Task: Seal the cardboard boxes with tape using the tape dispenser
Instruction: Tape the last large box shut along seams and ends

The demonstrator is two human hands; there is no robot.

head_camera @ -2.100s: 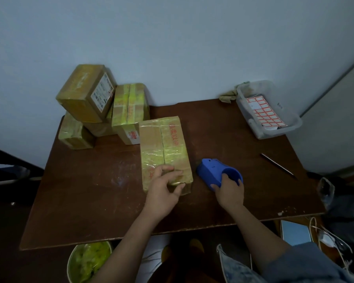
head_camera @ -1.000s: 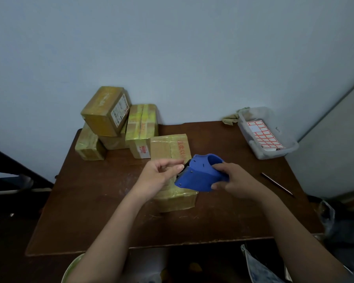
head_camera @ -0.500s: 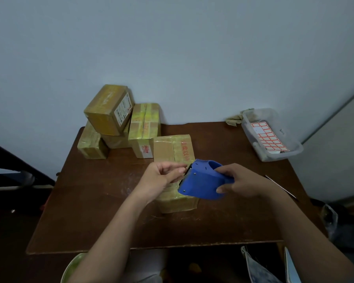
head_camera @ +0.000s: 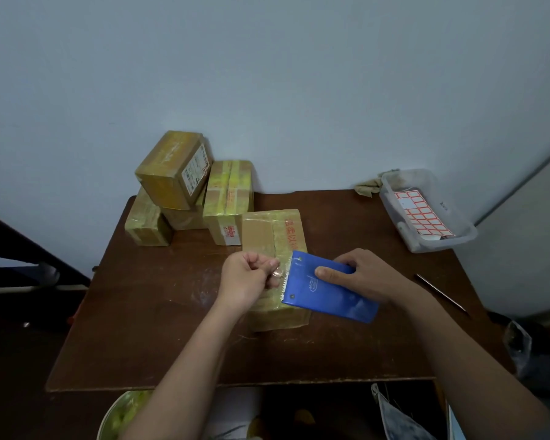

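Note:
A taped cardboard box (head_camera: 267, 230) lies flat in the middle of the brown table (head_camera: 159, 312). Above its near half my right hand (head_camera: 365, 274) grips a blue tape dispenser (head_camera: 327, 290), its flat side up and its toothed blade pointing left. My left hand (head_camera: 245, 281) is just left of the blade, fingers curled, pinching the clear tape end (head_camera: 278, 274) that comes off it. Both hands hide the box's near part.
Several taped boxes (head_camera: 178, 173) are stacked at the table's back left against the wall. A clear plastic bin (head_camera: 458, 236) with a red-bordered label sheet stands at the back right, a rag behind it. A thin pen (head_camera: 438, 290) lies on the right. A bowl sits below the front edge.
My right hand lifted the dispenser off the table and turned it flat side up over the box. My left hand left the box top and took hold of the tape end.

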